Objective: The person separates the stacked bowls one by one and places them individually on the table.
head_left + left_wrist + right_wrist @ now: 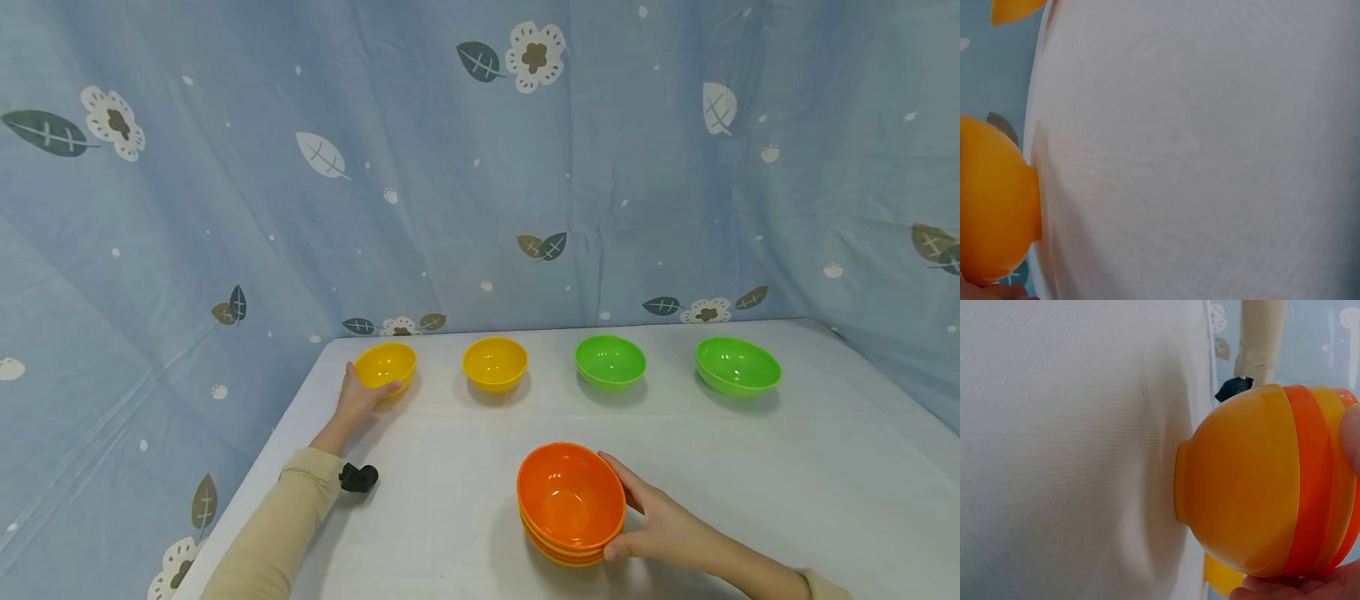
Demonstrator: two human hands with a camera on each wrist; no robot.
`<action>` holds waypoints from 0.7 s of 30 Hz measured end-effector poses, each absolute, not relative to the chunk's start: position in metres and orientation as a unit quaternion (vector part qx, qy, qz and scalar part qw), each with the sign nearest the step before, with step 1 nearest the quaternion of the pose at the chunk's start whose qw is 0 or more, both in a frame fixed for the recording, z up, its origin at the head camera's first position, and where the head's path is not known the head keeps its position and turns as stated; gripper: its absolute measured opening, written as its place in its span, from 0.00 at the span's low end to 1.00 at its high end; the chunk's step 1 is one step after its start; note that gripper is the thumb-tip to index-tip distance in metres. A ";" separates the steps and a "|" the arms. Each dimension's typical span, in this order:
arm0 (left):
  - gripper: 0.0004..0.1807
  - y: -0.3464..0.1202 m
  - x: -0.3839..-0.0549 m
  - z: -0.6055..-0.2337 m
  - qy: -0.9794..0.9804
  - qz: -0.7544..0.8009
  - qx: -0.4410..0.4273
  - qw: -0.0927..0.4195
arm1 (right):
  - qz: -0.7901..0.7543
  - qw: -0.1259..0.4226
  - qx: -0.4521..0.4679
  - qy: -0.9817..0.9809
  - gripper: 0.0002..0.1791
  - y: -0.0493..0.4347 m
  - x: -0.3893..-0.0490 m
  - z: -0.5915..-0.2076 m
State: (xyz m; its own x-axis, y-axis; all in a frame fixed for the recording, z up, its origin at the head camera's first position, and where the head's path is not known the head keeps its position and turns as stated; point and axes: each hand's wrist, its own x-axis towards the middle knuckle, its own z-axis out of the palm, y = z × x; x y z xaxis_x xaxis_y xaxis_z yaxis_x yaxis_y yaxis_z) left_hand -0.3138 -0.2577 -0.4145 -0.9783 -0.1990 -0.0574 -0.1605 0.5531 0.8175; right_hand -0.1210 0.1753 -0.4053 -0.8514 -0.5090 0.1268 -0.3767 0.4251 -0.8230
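2 hands work: the left hand (358, 398) grasps the far-left yellow bowl (385, 366), upright, mouth up, at the table's (787, 483) back-left corner; the right hand (660, 523) clasps the near-centre stack of orange bowls (572, 502), also mouth up.

The head view looks forward and down from above the near edge of the white cloth-covered surface (750, 467), taking in its whole width and the blue leaf-print curtain (450, 167) behind. The left wrist view sits very low and close, skimming the cloth beside the leftmost yellow plastic bowl (991, 200), which the head view also shows (385, 364). The right wrist view, equally close, faces the stack of orange and yellow plastic bowls (1260, 481), shared with the head view (572, 500).
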 end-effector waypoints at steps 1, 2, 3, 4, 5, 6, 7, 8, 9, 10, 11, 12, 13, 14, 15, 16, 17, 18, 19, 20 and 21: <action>0.63 -0.258 -0.315 -0.414 -0.883 -0.458 0.103 0.021 | -0.467 0.071 -0.263 0.841 0.54 0.175 -0.121 -0.405; 0.63 -0.258 -0.316 -0.414 -0.884 -0.455 0.103 0.024 | -0.470 0.072 -0.262 0.839 0.54 0.175 -0.121 -0.406; 0.63 -0.258 -0.316 -0.413 -0.885 -0.453 0.104 0.026 | -0.474 0.073 -0.262 0.837 0.54 0.175 -0.121 -0.406; 0.63 -0.258 -0.317 -0.413 -0.885 -0.452 0.105 0.030 | -0.478 0.073 -0.263 0.835 0.54 0.175 -0.121 -0.406; 0.63 -0.258 -0.318 -0.413 -0.886 -0.451 0.105 0.033 | -0.482 0.075 -0.262 0.832 0.54 0.175 -0.121 -0.406; 0.63 -0.257 -0.319 -0.412 -0.886 -0.450 0.105 0.036 | -0.485 0.076 -0.261 0.831 0.55 0.175 -0.121 -0.406; 0.63 -0.257 -0.319 -0.412 -0.887 -0.448 0.106 0.038 | -0.486 0.076 -0.261 0.830 0.55 0.175 -0.121 -0.406; 0.63 -0.257 -0.320 -0.412 -0.887 -0.447 0.108 0.040 | -0.486 0.077 -0.259 0.831 0.55 0.175 -0.121 -0.406; 0.63 -0.256 -0.320 -0.412 -0.887 -0.446 0.111 0.040 | -0.483 0.077 -0.258 0.833 0.55 0.175 -0.121 -0.406; 0.63 -0.256 -0.321 -0.412 -0.888 -0.445 0.111 0.041 | -0.482 0.077 -0.256 0.835 0.55 0.175 -0.120 -0.406; 0.63 -0.256 -0.321 -0.412 -0.889 -0.443 0.112 0.041 | -0.480 0.078 -0.255 0.836 0.55 0.174 -0.120 -0.406; 0.63 -0.256 -0.321 -0.412 -0.889 -0.442 0.113 0.041 | -0.478 0.078 -0.253 0.837 0.55 0.174 -0.120 -0.406; 0.63 -0.255 -0.321 -0.412 -0.888 -0.442 0.114 0.042 | -0.476 0.078 -0.253 0.839 0.55 0.174 -0.120 -0.406; 0.63 -0.255 -0.321 -0.411 -0.888 -0.443 0.116 0.043 | -0.472 0.077 -0.252 0.841 0.55 0.174 -0.120 -0.406; 0.62 -0.254 -0.321 -0.411 -0.888 -0.444 0.116 0.044 | -0.470 0.077 -0.251 0.843 0.55 0.174 -0.120 -0.406; 0.62 -0.254 -0.321 -0.410 -0.886 -0.445 0.117 0.046 | -0.467 0.076 -0.251 0.844 0.55 0.174 -0.120 -0.406; 0.62 -0.254 -0.321 -0.409 -0.886 -0.446 0.119 0.047 | -0.463 0.075 -0.251 0.847 0.54 0.174 -0.120 -0.406; 0.62 -0.254 -0.321 -0.408 -0.885 -0.448 0.122 0.046 | -0.460 0.075 -0.252 0.848 0.54 0.174 -0.120 -0.406; 0.62 -0.254 -0.321 -0.408 -0.884 -0.448 0.125 0.045 | -0.457 0.074 -0.252 0.850 0.54 0.175 -0.121 -0.406; 0.61 -0.254 -0.321 -0.407 -0.884 -0.447 0.127 0.042 | -0.456 0.075 -0.252 0.850 0.54 0.175 -0.121 -0.406; 0.61 -0.254 -0.321 -0.406 -0.884 -0.447 0.129 0.041 | -0.455 0.076 -0.253 0.850 0.54 0.175 -0.121 -0.405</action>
